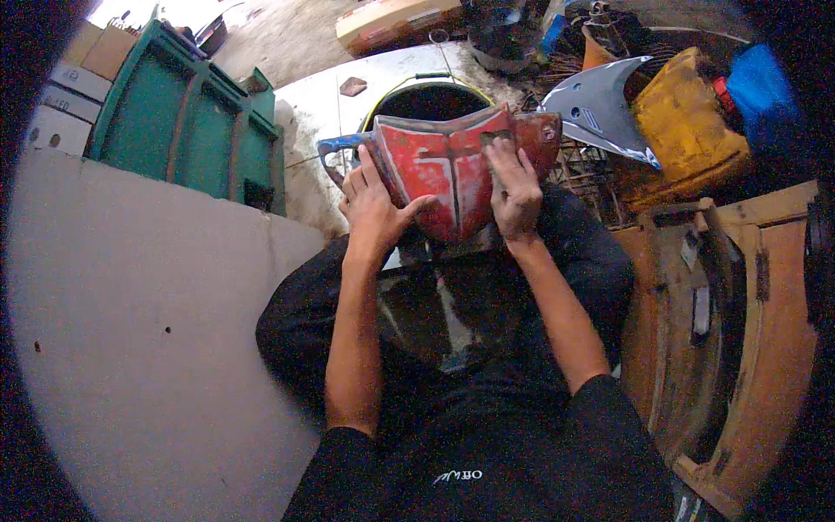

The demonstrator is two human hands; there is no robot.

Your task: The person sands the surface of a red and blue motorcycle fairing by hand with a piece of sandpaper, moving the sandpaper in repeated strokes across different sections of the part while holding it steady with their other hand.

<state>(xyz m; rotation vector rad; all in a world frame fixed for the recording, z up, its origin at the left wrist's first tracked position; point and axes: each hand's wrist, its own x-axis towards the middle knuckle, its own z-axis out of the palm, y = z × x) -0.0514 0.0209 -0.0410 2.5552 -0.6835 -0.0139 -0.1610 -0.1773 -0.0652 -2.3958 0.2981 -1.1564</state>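
A worn red fairing panel (pixel 439 178), shield-shaped with pale scuffed patches and a dark line down its middle, lies tilted in front of me above my lap. My left hand (pixel 372 202) grips its left side, the fingers along the edge and the thumb on the red face. On the panel's upper right, the slightly blurred fingers of my right hand (pixel 515 187) press down close together. A small dark patch shows by those fingertips, and what it is I cannot make out. Behind the panel stands a black bucket (pixel 426 100) with a yellowish rim, partly hidden.
A pale wall (pixel 165 304) runs along my left, with a green metal frame (pixel 174 104) beyond it. To the right are a grey fairing piece (pixel 600 109), a yellow jerrycan (pixel 691 130), a blue object (pixel 761 96) and wooden furniture (pixel 765 331). A dark container (pixel 500 43) stands farther back.
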